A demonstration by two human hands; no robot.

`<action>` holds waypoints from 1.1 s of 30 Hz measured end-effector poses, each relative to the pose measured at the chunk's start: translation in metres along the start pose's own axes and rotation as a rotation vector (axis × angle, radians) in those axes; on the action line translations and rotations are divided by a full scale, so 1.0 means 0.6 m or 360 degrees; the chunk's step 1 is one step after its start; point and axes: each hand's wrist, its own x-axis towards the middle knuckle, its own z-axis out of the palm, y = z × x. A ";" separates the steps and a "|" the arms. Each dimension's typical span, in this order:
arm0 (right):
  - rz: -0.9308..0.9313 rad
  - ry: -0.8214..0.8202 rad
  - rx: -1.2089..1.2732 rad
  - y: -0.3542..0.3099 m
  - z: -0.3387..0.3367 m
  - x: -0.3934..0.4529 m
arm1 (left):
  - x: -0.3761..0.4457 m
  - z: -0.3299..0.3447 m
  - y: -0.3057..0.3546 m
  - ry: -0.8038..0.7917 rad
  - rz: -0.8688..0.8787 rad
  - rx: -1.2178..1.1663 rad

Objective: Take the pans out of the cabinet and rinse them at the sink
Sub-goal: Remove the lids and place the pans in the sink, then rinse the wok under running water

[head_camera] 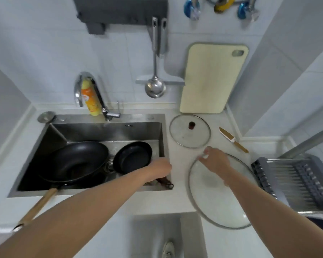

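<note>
Nearest the lens, 2 bare forearms are stretched forward. Both pans are judged already out of the cabinet: the wok and small frying pan lie in the sink; rinsing remains, no water being seen at the tap. The left hand is closed on the small pan's handle. The right hand pinches the large glass lid by its knob over the worktop.

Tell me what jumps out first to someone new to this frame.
Two black pans sit in the steel sink: a big wok at left and a small frying pan at right, with the left hand on its handle. On the counter to the right, the right hand holds a large glass lid.
</note>
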 end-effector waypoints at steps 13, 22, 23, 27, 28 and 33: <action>-0.0861 -0.0370 0.0067 -0.538 0.172 -0.077 | -0.198 -0.244 -0.516 0.0552 -0.0739 0.0215; -0.1041 -0.0618 -0.0053 -0.657 0.246 -0.003 | -0.191 -0.246 -0.577 0.0255 -0.1036 -0.0771; -0.1058 -0.0628 -0.0048 -0.664 0.247 0.012 | -0.181 -0.252 -0.566 0.0235 -0.1028 -0.0874; -0.0954 -0.0569 0.0103 -0.675 0.217 0.088 | -0.131 -0.294 -0.501 0.0090 -0.0962 -0.1387; -0.0913 -0.0541 0.0133 -0.673 0.202 0.121 | -0.109 -0.308 -0.481 0.0098 -0.0981 -0.1532; -0.0691 -0.0347 0.0258 -0.647 0.153 0.236 | -0.040 -0.336 -0.411 0.0228 -0.1093 -0.2003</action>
